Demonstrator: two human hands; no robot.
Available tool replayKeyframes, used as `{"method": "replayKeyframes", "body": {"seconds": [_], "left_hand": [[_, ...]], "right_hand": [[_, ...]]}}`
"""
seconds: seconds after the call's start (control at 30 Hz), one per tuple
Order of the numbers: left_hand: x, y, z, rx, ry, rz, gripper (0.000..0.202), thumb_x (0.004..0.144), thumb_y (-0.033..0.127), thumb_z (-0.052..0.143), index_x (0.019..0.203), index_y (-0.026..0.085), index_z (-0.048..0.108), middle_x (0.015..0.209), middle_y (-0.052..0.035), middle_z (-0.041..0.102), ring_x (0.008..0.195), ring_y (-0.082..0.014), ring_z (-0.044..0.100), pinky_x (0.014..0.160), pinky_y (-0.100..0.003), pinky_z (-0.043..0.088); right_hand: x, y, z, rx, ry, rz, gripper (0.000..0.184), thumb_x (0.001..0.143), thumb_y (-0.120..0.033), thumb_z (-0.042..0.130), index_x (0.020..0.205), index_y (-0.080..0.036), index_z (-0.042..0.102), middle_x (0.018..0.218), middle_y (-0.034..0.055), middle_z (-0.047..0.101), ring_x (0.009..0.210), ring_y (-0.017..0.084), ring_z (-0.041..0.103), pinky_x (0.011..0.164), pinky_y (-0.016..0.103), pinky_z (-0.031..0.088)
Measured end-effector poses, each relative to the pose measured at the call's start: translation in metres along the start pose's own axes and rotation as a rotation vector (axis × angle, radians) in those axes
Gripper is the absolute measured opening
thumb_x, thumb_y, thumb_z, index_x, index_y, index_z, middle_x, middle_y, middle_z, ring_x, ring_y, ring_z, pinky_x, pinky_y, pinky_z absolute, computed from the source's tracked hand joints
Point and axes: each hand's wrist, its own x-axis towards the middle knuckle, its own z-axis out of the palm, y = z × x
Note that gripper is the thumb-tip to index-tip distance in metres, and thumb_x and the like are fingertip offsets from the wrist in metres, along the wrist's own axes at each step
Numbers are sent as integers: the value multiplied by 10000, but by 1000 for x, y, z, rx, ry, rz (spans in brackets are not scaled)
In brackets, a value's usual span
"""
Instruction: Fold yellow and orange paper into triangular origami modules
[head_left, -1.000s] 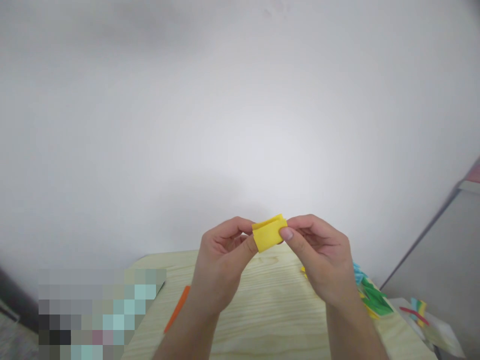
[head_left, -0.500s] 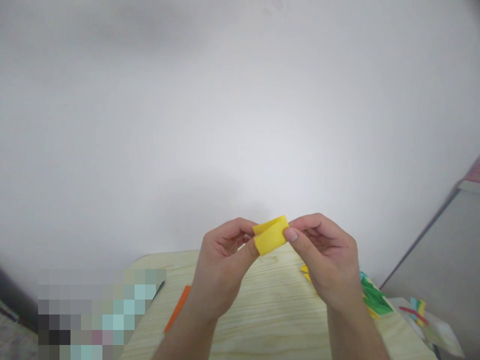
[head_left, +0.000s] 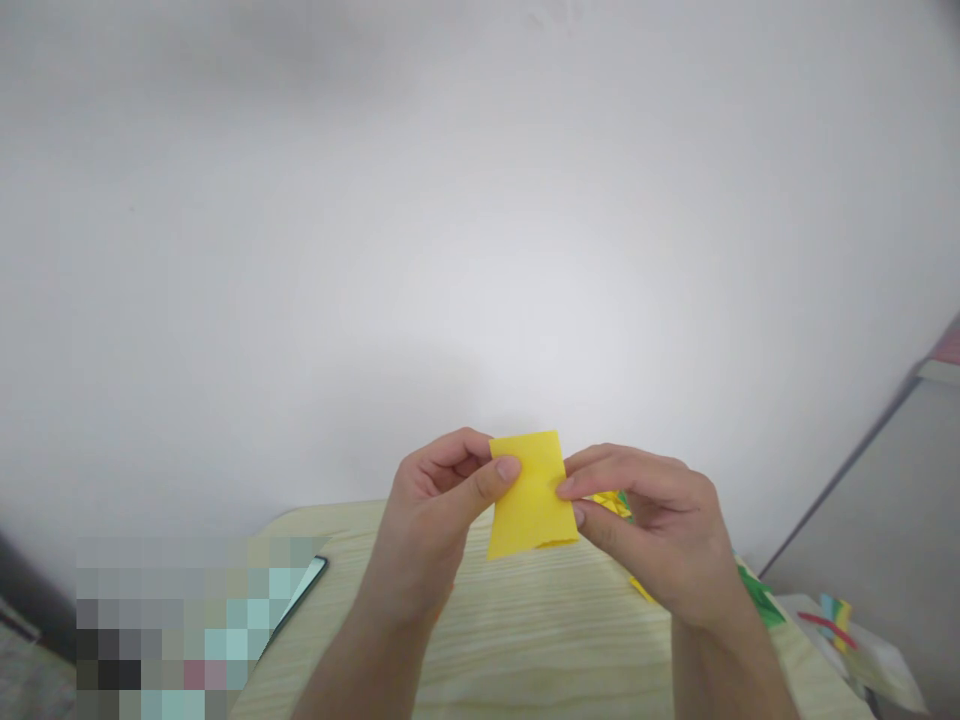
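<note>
You hold the flat yellow paper rectangle (head_left: 531, 495) with its long axis upright. Your left hand (head_left: 439, 520) pinches its upper left edge and your right hand (head_left: 660, 530) its right edge, fingers clamped.

Both hands (head_left: 442, 510) pinch a yellow paper (head_left: 531, 495) above the table (head_left: 540, 640).

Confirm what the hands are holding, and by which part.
A yellow paper, held between both hands: the left hand pinches its upper left edge, and the right hand pinches its right edge.
</note>
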Motion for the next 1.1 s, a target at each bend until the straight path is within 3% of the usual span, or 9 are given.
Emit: {"method": "replayKeyframes", "body": {"seconds": [0.2, 0.4, 0.53, 0.87, 1.1], "left_hand": [[0, -3, -2, 37, -11, -1, 135, 855, 259, 824, 810, 172, 731, 770, -6, 728, 677, -114, 644, 648, -223, 485], [1, -8, -4, 36, -56, 104, 110, 812, 249, 861, 833, 183, 775, 791, -21, 745, 729, -135, 638, 695, -237, 491], [0, -12, -6, 83, -96, 116, 78, 856, 242, 829, 917, 198, 808, 806, -26, 757, 750, -131, 640, 723, -238, 483], [-3, -9, -3, 153, -64, 129, 110, 787, 235, 882, 875, 199, 827, 786, -26, 731, 763, -154, 623, 727, -259, 479], [-3, -1, -8, 266, -52, 86, 104, 809, 258, 834, 891, 195, 834, 850, -70, 765, 830, -207, 651, 788, -307, 493]], "right_hand": [[0, -3, -1, -33, -6, -30, 226, 859, -82, 804, 991, -264, 825, 986, 34, 814, 895, 215, 764, 804, 352, 610], [-6, 0, 8, 0, 163, 109, 128, 919, -145, 763, 960, -266, 770, 991, 22, 799, 882, 187, 749, 828, 323, 604], [-7, -1, 11, 5, 228, 147, 98, 909, -164, 779, 933, -259, 773, 947, 21, 798, 845, 180, 752, 801, 303, 615], [-7, -7, 17, 44, 372, 229, 120, 860, -198, 832, 843, -235, 719, 904, 33, 807, 795, 189, 753, 735, 306, 624], [-9, -5, 12, -32, 300, 173, 116, 882, -163, 798, 894, -252, 725, 921, 27, 798, 819, 194, 744, 770, 322, 610]]}}
